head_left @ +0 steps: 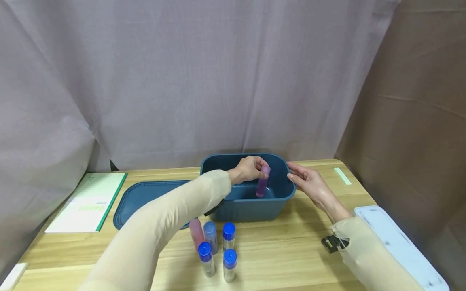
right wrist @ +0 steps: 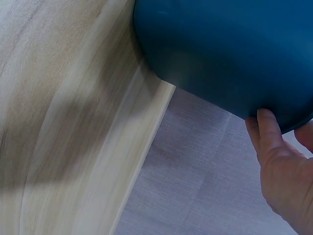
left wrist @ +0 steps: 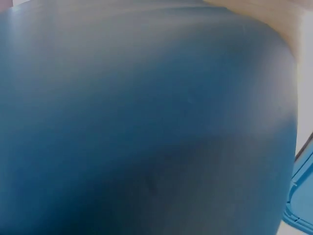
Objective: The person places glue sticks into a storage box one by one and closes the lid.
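Five capped tubes [head_left: 214,250] stand on the table [head_left: 291,250] in front of the blue bin [head_left: 240,208], not yet placed. Left hand [head_left: 249,169] pinches a purple tube [head_left: 263,182], held inside the bin, lower end near its floor. Right hand [head_left: 309,182], fingers straight, touches the bin's right rim. Lid [head_left: 145,198] lies left of the bin. Judgement: one tube nearly in, five remaining.

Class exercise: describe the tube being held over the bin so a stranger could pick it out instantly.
Find the dark blue plastic bin at the wooden table's far middle. The left hand pinches a purple tube upright inside it. Unlike the blue-capped tubes in front, it is off the table.
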